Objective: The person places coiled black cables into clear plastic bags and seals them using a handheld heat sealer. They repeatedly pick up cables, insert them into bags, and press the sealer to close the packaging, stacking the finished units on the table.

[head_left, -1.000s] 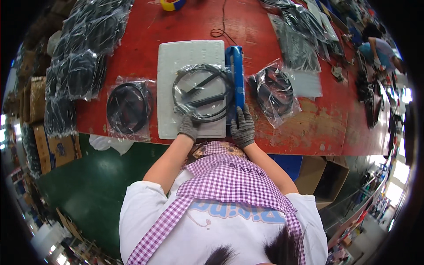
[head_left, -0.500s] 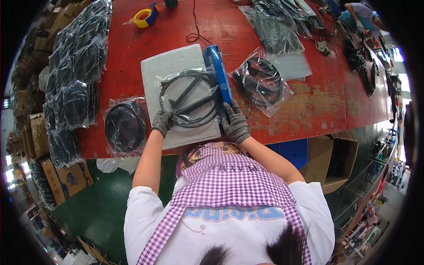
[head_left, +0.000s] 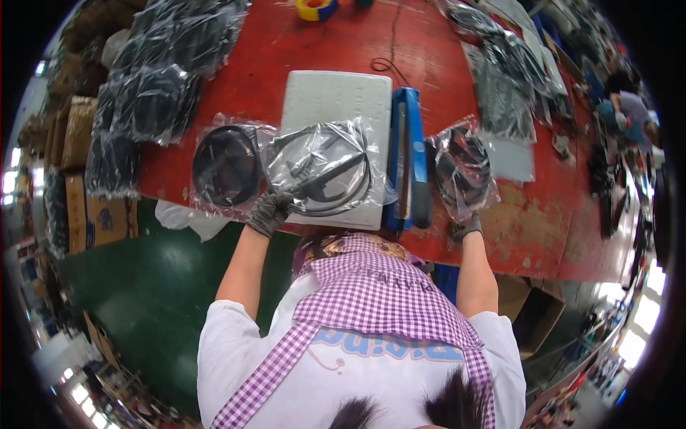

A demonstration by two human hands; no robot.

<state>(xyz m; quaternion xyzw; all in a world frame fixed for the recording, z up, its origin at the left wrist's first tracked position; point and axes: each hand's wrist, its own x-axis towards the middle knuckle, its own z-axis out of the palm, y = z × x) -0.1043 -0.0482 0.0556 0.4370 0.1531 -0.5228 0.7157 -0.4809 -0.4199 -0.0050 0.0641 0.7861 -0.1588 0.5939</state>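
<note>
My left hand (head_left: pixel 270 212), in a dark grey glove, pinches the lower left edge of a clear plastic bag (head_left: pixel 325 171). Inside that bag are a coiled black tube and a black ribbed strip. It lies over a white foam slab (head_left: pixel 336 93), its right edge next to a long blue bag sealer (head_left: pixel 418 150), whose arm stands apart from its base. Right of the sealer, my gloved right hand (head_left: pixel 467 227) closes at the bottom corner of another clear bag (head_left: pixel 462 168) with black coiled parts; its fingertips are partly hidden.
A third bagged coil (head_left: pixel 227 166) lies left of the slab. Many filled bags (head_left: pixel 153 100) are heaped at the far left, and more bags (head_left: pixel 504 86) lie at the far right. A yellow-and-blue tape dispenser (head_left: pixel 316 8) and a black cord (head_left: pixel 386 64) are at the back.
The view has shifted. My right hand has left the sealer for the right-hand bag, and the sealer's arm has come up. My left hand has drawn its bag leftward from the sealer.
</note>
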